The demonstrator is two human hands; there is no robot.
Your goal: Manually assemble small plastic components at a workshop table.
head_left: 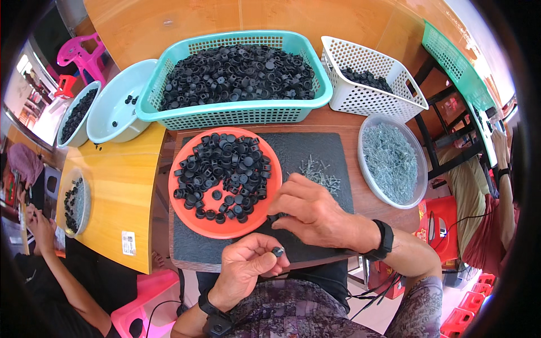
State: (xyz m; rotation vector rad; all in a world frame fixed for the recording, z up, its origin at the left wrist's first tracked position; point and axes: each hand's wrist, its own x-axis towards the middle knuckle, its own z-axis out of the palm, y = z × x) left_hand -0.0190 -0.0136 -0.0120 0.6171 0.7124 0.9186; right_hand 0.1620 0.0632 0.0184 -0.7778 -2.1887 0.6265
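My left hand [245, 267] is at the table's front edge, thumb and forefinger pinching a small black plastic cap [278, 252] with a shiny spot on top. Just above and to its right, my right hand [315, 214] curls at the right rim of an orange-red round tray [186, 217]. Its fingertips close on another black plastic cap [274, 217], partly hidden by the fingers. Many similar black caps [225, 158] are piled in the tray. Beyond my right hand, a loose heap of small metal screws [320, 173] lies on a dark mat [248, 252].
A teal basket [236, 111] of black parts stands behind the tray, with a white basket [366, 104] to its right. A clear tub [369, 188] of screws is at right, pale blue basins [115, 121] at left. Other people's hands [42, 231] work at both sides.
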